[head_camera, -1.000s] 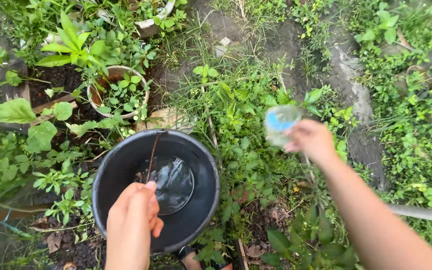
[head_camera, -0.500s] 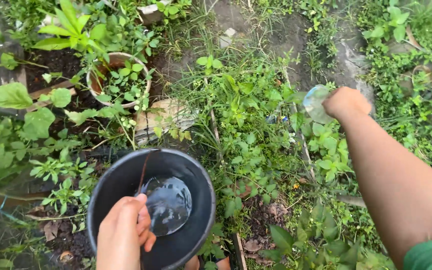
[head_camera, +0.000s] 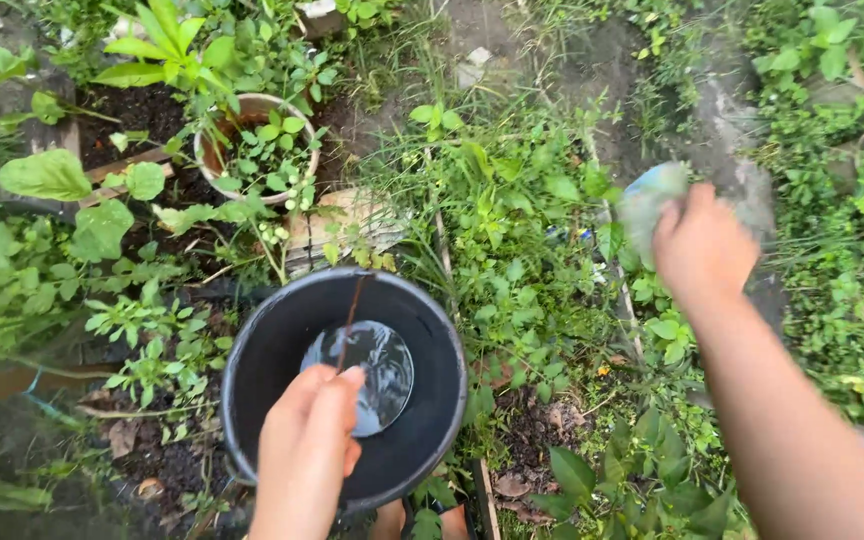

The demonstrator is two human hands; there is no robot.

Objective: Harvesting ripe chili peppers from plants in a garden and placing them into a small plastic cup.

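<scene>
Left hand (head_camera: 304, 450) grips the bucket (head_camera: 422, 400) handle, a little water left inside. Right hand (head_camera: 702, 245), at 2 o'clock, clutches a blurry cup (head_camera: 647, 200) over the plants (head_camera: 512, 230).

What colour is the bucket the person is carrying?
The bucket is black, with a little water at the bottom; the head view shows it.

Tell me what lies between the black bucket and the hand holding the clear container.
In the head view, leafy green weeds and grass fill the ground between the black bucket and the right hand; nothing else shows there.
</scene>
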